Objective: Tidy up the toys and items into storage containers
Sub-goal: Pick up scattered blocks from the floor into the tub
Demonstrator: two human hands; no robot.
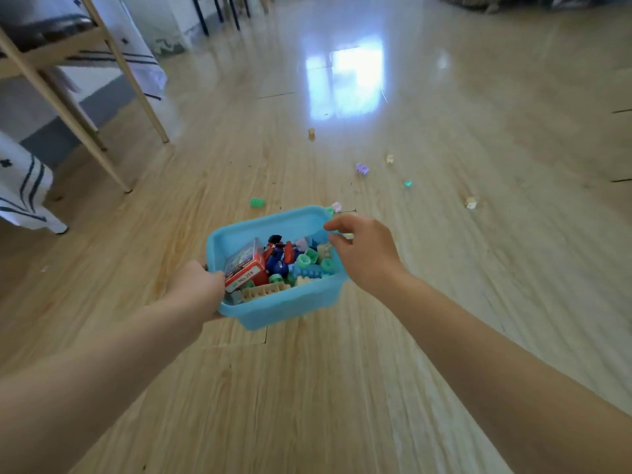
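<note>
Left hand [196, 285] grips the near-left rim of the blue bin [273, 311], held above the floor [307, 388]. Right hand [362, 251] hovers over its right rim, fingers loosely curled, seemingly holding nothing. Toys [294, 265] fill the bin.

Glossy wood-look floor [307, 388] carries scattered small toy blocks [257, 202] (green, purple, cream).

Bin [273, 311] centre, above floor [307, 388]; toy box [244, 265] in its left half, blocks [307, 265] right. Loose blocks [361, 168] scattered on floor beyond. Table legs [113, 63] far left.
</note>
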